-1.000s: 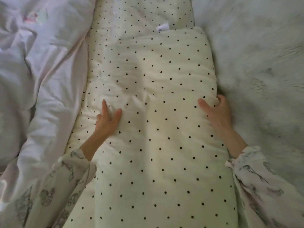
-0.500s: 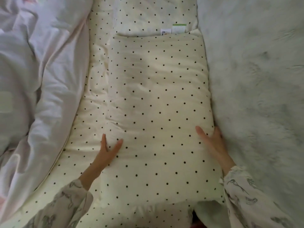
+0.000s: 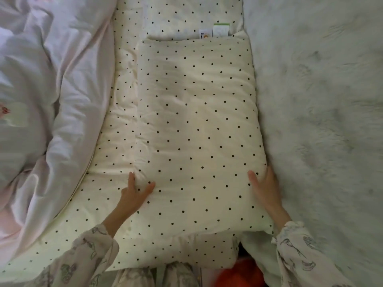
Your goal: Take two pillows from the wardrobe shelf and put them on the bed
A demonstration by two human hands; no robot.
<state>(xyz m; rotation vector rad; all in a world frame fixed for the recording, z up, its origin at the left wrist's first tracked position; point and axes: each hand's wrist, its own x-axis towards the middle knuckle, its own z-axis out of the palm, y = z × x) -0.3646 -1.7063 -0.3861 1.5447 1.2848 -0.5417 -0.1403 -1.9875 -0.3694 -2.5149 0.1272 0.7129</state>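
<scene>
A cream pillow with black dots (image 3: 194,131) lies flat and lengthwise on the bed, on top of matching dotted bedding (image 3: 120,100). My left hand (image 3: 134,195) rests on its left edge near the close end, index finger and thumb spread on the fabric. My right hand (image 3: 265,191) lies flat along the right edge, thumb on top. A second dotted pillow (image 3: 186,15) with small labels (image 3: 215,31) lies just beyond the far end of the first.
A crumpled white duvet (image 3: 51,79) fills the left side. A pale grey furry blanket (image 3: 321,121) covers the right side. Something orange-red (image 3: 238,274) shows below the bedding's near edge, between my patterned sleeves.
Both hands have slid back along the pillow's sides to its near end. My right hand has eased from gripping the edge to lying flat. The pillow's whole length now shows.
</scene>
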